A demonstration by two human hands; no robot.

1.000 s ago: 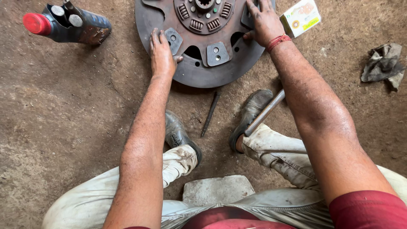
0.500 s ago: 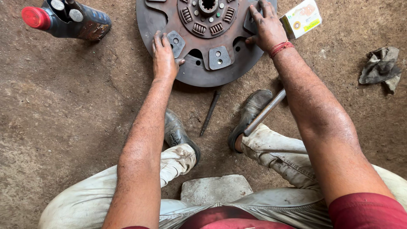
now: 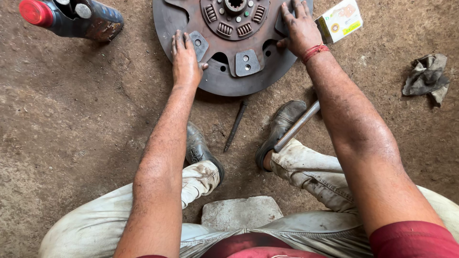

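Rusty clutch disc lying flat on dirt floor, ahead of two boots. Left hand and right hand pressing down open-palmed on its rim, grasping nothing. Dark bottle lying nearby, left.

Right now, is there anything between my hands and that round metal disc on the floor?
No. The left hand and right hand both rest flat on the clutch disc, with nothing visible between palms and metal.
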